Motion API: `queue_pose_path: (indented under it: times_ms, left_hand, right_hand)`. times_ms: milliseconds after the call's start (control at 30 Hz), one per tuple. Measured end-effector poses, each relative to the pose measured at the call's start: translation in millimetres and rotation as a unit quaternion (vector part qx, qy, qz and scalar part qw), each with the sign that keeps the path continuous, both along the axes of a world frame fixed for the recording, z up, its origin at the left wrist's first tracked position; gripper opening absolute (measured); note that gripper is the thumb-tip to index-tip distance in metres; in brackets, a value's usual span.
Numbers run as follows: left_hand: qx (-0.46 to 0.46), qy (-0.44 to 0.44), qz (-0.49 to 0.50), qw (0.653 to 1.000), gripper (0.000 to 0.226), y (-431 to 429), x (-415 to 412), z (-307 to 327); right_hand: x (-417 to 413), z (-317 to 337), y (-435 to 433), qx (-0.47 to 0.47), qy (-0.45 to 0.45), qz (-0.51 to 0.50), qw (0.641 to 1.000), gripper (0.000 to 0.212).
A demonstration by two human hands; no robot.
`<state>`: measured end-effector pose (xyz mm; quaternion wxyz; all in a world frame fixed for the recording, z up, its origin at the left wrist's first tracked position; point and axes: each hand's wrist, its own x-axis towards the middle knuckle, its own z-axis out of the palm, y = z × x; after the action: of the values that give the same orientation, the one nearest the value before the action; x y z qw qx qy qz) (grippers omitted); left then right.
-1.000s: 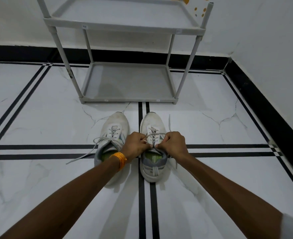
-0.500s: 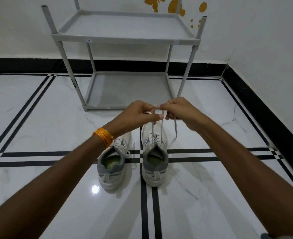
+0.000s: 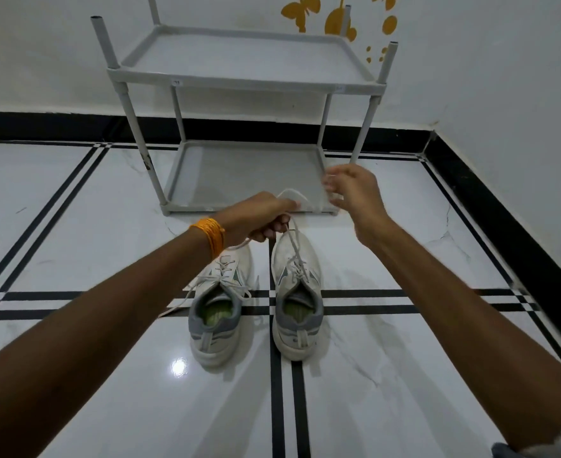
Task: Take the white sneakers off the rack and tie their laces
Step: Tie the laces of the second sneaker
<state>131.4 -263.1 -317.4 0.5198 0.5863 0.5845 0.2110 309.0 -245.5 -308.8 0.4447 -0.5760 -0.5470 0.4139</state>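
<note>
Two white sneakers with grey heels stand side by side on the floor, toes toward the rack: the left sneaker and the right sneaker. My left hand is closed on the right sneaker's lace and holds it taut above the toe. A blurred stretch of lace arcs from that hand to the fingertips of my right hand, which pinch it while the other fingers are spread. The left sneaker's laces lie loose on the floor.
The grey two-shelf rack stands bare against the white wall, just beyond the shoes. The floor is glossy white tile with black stripes. A black skirting runs along the right wall. An orange thread band circles my left wrist.
Both hands rose from the right sneaker's tongue, drawing its lace upward. The right hand has since swung right and away from the left hand, pulling out a stretch of lace.
</note>
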Motion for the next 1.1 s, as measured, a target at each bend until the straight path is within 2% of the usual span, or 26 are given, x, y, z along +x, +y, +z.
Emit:
queue_pose_path:
  times_ms: [33, 67, 100, 167, 267, 333, 400, 500, 567, 600, 667, 733, 833, 933, 1000, 1067, 1100]
  left_hand:
    - [-0.047, -0.068, 0.022, 0.996, 0.037, -1, 0, 0]
    - [-0.068, -0.099, 0.035, 0.992, 0.036, -1, 1, 0]
    - [-0.073, -0.112, 0.042, 0.99, 0.035, -1, 2, -1]
    - [-0.05, -0.109, 0.044, 0.992, 0.033, -1, 3, -3]
    - [-0.015, -0.106, 0.044, 0.993, 0.031, -3, 2, -5]
    - [-0.011, -0.13, 0.034, 0.991, 0.027, -3, 0, -5]
    - [-0.01, -0.134, -0.002, 0.991, 0.024, -4, -6, -7]
    - [0.039, -0.028, -0.029, 0.998, 0.046, -8, -6, -17]
    - [0.147, 0.021, 0.018, 0.989, 0.044, -14, 7, -26]
    - [0.226, 0.057, 0.039, 0.972, 0.039, -16, 14, -29]
    - [0.373, 0.152, 0.063, 0.913, 0.033, -20, 24, -36]
    - [0.443, 0.211, 0.079, 0.868, 0.031, -22, 23, -39]
    - [0.473, 0.236, 0.085, 0.845, 0.019, -26, 16, -44]
    - [0.509, 0.235, 0.044, 0.827, 0.014, -30, 12, -49]
    - [0.532, 0.215, 0.008, 0.819, 0.01, -31, 11, -50]
    - [0.519, 0.207, -0.032, 0.829, 0.01, -31, 12, -46]
    - [0.488, 0.192, -0.031, 0.851, 0.014, -30, 15, -42]
  right_hand:
    - [3, -5, -4, 0.039, -0.1, -0.016, 0.994, 0.026]
    - [3, -8, -11, 0.065, -0.184, 0.006, 0.981, 0.028]
    - [0, -10, -18, 0.064, -0.229, 0.055, 0.97, 0.027]
    - [-12, -11, -28, 0.019, -0.249, 0.148, 0.957, 0.019]
    - [-17, -11, -28, 0.071, -0.283, 0.13, 0.947, 0.027]
    - [-11, -3, -25, 0.04, -0.196, 0.104, 0.974, 0.025]
    - [-8, 11, -23, -0.035, -0.037, 0.112, 0.992, 0.019]
    - [-16, 35, -20, -0.066, 0.097, 0.165, 0.979, 0.019]
    - [-25, 46, -17, -0.05, 0.131, 0.188, 0.972, 0.019]
    - [-29, 47, -14, -0.042, 0.14, 0.182, 0.972, 0.018]
    - [-33, 40, -11, -0.048, 0.175, 0.145, 0.973, 0.016]
    - [-31, 26, -7, -0.077, 0.241, 0.107, 0.961, 0.014]
    - [-25, 4, -3, -0.113, 0.306, 0.055, 0.944, 0.012]
    - [-20, -14, -1, -0.179, 0.369, -0.005, 0.912, 0.012]
    - [-19, -24, -1, -0.227, 0.381, -0.033, 0.896, 0.012]
    - [-18, -30, -4, -0.262, 0.362, -0.033, 0.894, 0.014]
    - [-17, -31, -6, -0.279, 0.347, -0.024, 0.895, 0.014]
